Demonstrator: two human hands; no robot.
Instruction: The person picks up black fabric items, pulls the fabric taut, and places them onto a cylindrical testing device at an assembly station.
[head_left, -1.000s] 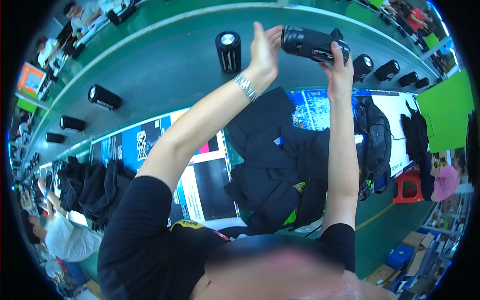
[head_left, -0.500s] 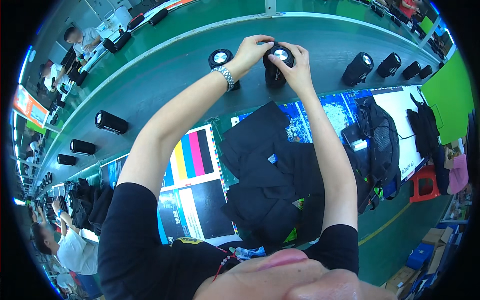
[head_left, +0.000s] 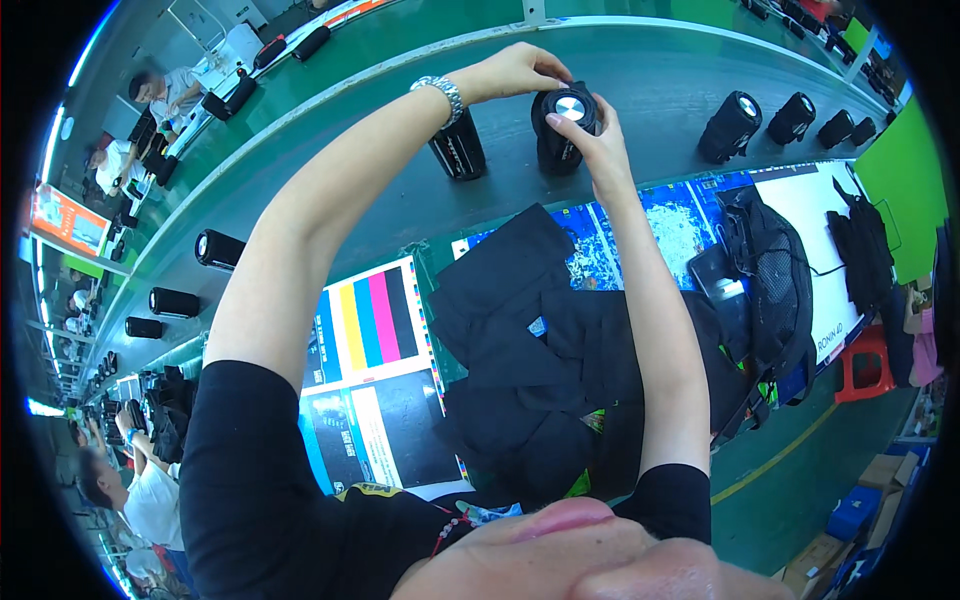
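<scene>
A black cylindrical speaker (head_left: pixel 558 150) with a round silver end stands upright on the green belt, its silver end up. My right hand (head_left: pixel 606 150) grips its right side, thumb near the silver face and fingers behind. From the upper left, my left hand (head_left: pixel 512 74) arches over with its fingertips closed at the speaker's far rim. What exactly those fingertips pinch is partly hidden. A second black speaker (head_left: pixel 460 150) stands just left, below my left wrist, its top covered by my wrist and metal band.
More black speakers (head_left: pixel 730 127) stand along the belt at right, and others (head_left: pixel 174 302) lie at left. Nearer me, black cloth pieces (head_left: pixel 520 340) pile over printed sheets (head_left: pixel 365 320), beside a black mesh bag (head_left: pixel 775 255). A red stool (head_left: pixel 864 365) stands right. Co-workers (head_left: pixel 150 500) sit at left.
My left hand has lifted slightly and moved right, arching higher over the held speaker. The held speaker appears a little farther right in view, with my right hand still on it.
</scene>
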